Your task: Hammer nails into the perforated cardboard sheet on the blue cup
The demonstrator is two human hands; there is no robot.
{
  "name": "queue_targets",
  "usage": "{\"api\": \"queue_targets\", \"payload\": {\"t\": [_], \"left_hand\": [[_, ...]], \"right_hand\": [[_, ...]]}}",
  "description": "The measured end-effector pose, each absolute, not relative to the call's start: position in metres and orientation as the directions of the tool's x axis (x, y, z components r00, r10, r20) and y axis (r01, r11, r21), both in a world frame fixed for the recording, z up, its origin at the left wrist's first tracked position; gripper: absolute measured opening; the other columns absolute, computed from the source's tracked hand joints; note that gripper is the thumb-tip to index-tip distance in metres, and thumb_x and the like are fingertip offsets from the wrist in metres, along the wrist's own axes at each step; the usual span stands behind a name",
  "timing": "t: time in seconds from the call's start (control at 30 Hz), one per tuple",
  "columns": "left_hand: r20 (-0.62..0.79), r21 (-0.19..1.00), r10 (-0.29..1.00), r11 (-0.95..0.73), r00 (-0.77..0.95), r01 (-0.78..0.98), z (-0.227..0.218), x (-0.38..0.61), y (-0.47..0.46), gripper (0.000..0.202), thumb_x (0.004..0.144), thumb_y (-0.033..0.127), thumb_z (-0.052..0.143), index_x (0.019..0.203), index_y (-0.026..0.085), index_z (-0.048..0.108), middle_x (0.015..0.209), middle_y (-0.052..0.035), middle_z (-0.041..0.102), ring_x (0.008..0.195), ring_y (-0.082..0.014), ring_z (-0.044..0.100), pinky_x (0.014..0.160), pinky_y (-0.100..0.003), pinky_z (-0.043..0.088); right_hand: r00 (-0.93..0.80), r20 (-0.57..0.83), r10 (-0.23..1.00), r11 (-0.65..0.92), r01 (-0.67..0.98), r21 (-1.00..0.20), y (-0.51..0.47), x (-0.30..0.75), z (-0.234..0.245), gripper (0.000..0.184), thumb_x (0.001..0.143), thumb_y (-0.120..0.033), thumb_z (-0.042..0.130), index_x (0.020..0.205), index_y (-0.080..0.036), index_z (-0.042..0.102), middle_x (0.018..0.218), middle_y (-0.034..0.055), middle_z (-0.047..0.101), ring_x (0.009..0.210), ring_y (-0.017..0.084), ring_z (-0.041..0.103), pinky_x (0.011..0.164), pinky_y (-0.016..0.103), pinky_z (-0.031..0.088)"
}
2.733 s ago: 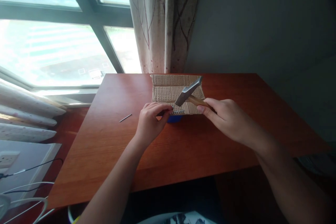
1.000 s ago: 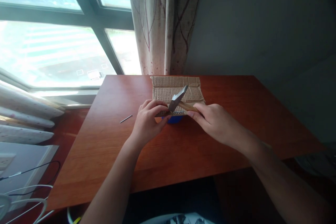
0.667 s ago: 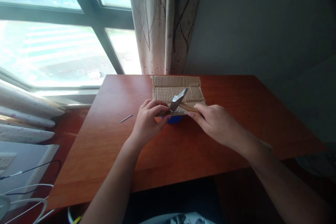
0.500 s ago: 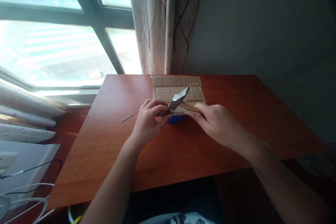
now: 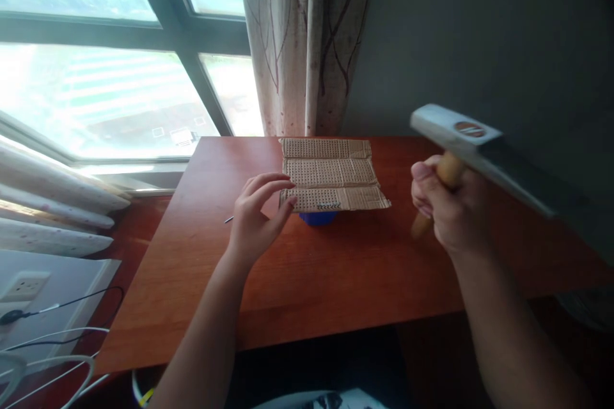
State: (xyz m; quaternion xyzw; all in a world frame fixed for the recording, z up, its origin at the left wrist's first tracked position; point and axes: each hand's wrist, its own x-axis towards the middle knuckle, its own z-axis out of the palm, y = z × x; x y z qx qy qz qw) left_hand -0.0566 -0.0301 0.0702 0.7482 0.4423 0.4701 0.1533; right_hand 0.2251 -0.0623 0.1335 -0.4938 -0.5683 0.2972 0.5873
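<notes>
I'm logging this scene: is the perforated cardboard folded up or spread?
Spread: the perforated cardboard shows three panels side by side, with creases between them.

I see harsh daylight from the window (image 5: 119,99) at left, nearly whited out; it glazes the surface (image 5: 336,281) at far left, while the right wall (image 5: 480,45) is dim and the hammer (image 5: 472,146) blurred.

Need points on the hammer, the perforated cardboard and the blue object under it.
Hammer (image 5: 471,145): head camera view, on the metal head, near the handle.
Perforated cardboard (image 5: 330,172): head camera view, on its middle panel.
Blue object (image 5: 318,218): head camera view, on the part showing below the cardboard's near edge.
</notes>
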Motion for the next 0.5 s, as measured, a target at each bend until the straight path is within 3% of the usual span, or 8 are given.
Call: {"api": "queue_targets", "payload": {"t": [0.1,0.17,0.33,0.5], "left_hand": [[0.532,0.593,0.845,-0.420,0.057,0.687,0.071,-0.084,-0.031,0.020,0.090,0.029,0.062,0.106,0.021,0.071,0.111,-0.0060,0.071,0.102,-0.0223,0.067,0.088,-0.034,0.053],[0.458,0.480,0.888,-0.275,0.030,0.833,0.069,-0.103,-0.033,0.021,0.089,0.032,0.061,0.104,0.021,0.071,0.106,-0.0053,0.072,0.092,-0.0227,0.069,0.078,-0.034,0.052],[0.173,0.211,0.984,-0.081,0.044,0.974,0.062,-0.132,-0.038,0.028,0.091,0.040,0.054,0.107,0.024,0.071,0.107,-0.0049,0.072,0.086,-0.0249,0.070,0.067,-0.034,0.046],[0.049,0.107,0.998,-0.054,0.049,0.993,0.055,-0.133,-0.039,0.032,0.094,0.041,0.046,0.109,0.026,0.070,0.113,-0.0053,0.071,0.091,-0.0261,0.069,0.066,-0.033,0.045]], "right_hand": [[0.255,0.387,0.886,0.397,0.017,-0.918,-0.056,0.232,0.127,0.046,0.092,-0.044,0.063,0.059,-0.022,0.040,0.044,-0.0093,0.028,0.035,0.006,0.024,0.035,0.025,0.016],[0.272,0.390,0.880,0.416,-0.041,-0.908,-0.055,0.236,0.124,0.047,0.092,-0.043,0.064,0.058,-0.022,0.040,0.044,-0.0094,0.027,0.033,0.006,0.024,0.034,0.025,0.015],[0.305,0.396,0.866,0.422,-0.020,-0.907,-0.056,0.240,0.113,0.047,0.092,-0.044,0.064,0.058,-0.022,0.041,0.044,-0.0093,0.030,0.033,0.006,0.028,0.033,0.024,0.018],[0.321,0.399,0.859,0.415,0.022,-0.910,-0.056,0.240,0.106,0.046,0.092,-0.047,0.063,0.060,-0.021,0.042,0.045,-0.0098,0.031,0.034,0.005,0.030,0.034,0.022,0.021]]}}
